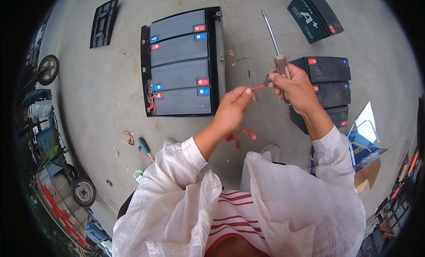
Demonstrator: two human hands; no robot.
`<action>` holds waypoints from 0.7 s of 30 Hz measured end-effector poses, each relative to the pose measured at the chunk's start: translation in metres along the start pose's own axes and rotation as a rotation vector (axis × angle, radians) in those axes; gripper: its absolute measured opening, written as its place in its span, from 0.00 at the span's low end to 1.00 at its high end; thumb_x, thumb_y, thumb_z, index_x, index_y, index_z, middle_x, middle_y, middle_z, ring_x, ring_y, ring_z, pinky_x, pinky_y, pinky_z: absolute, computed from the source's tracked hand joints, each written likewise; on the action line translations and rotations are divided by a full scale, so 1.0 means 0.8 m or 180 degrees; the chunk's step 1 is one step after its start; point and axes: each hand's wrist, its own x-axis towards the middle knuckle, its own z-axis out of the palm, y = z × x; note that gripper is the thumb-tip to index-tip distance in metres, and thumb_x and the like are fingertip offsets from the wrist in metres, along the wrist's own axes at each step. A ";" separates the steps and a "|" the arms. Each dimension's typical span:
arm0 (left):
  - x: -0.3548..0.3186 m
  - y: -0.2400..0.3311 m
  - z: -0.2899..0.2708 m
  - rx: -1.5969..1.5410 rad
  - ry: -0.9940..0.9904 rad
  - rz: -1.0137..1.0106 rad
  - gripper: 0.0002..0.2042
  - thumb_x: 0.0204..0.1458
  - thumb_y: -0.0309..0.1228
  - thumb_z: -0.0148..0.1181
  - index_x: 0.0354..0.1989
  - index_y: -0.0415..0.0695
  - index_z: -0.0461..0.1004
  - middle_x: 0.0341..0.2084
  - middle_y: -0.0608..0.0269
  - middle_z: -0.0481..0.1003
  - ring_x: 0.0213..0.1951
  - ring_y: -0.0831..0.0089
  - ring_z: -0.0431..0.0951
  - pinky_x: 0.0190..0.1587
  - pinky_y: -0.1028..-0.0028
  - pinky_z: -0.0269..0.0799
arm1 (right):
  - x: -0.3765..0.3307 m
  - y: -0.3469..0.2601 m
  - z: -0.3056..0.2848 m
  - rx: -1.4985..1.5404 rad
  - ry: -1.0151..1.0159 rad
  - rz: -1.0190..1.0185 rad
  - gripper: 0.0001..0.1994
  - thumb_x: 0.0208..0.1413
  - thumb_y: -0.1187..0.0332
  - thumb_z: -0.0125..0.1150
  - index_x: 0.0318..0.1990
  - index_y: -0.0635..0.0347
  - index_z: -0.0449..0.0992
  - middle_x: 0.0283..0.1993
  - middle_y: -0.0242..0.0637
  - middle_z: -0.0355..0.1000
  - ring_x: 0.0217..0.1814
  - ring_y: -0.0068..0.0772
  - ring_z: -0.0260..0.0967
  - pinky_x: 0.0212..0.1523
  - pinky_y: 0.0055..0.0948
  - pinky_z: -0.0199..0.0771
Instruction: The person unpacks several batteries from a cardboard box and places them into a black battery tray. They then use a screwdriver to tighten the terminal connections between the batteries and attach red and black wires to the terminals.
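Note:
My left hand (236, 107) pinches one end of a short red wire (258, 87) between thumb and fingers. The wire's other end, with a dark fitting (267, 80), is between the thumb and fingers of my right hand (294, 86). That same hand also grips a screwdriver (280, 63) by its brown handle, its long metal shaft pointing up and away. Left of my hands is a black tray (218, 40) holding several grey batteries (181, 102) with red and blue terminals. A red wire (153, 104) is attached at the nearest battery's left end.
Several loose batteries (330, 94) stand right of my right hand, another (315, 17) beyond. A black plastic panel (104, 23) lies far left. A teal-handled screwdriver (144, 146), a red cable (128, 137) and tangled red pieces (239, 135) lie nearby. An open carton (367, 173) is at right.

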 end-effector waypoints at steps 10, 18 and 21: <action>0.000 0.020 -0.003 0.0248 -0.0217 0.0297 0.17 0.72 0.43 0.50 0.51 0.42 0.75 0.20 0.79 0.61 0.22 0.85 0.56 0.25 0.79 0.55 | -0.010 -0.001 0.011 -0.0166 -0.0433 -0.0129 0.12 0.60 0.62 0.68 0.43 0.60 0.78 0.29 0.28 0.75 0.25 0.14 0.68 0.23 0.17 0.65; -0.010 0.040 -0.030 -0.1229 0.0522 0.0891 0.15 0.72 0.44 0.50 0.45 0.43 0.74 0.17 0.78 0.55 0.17 0.86 0.49 0.19 0.80 0.45 | -0.019 0.004 0.001 -0.0551 -0.0840 0.0808 0.22 0.57 0.59 0.74 0.53 0.65 0.78 0.39 0.34 0.80 0.19 0.14 0.66 0.18 0.17 0.62; -0.006 0.044 -0.030 -0.1316 0.0670 0.1039 0.15 0.72 0.43 0.49 0.46 0.44 0.73 0.17 0.77 0.54 0.17 0.86 0.48 0.18 0.80 0.44 | -0.024 0.012 0.011 -0.0250 -0.1176 0.0863 0.23 0.56 0.60 0.74 0.54 0.64 0.79 0.39 0.34 0.80 0.19 0.14 0.67 0.18 0.16 0.63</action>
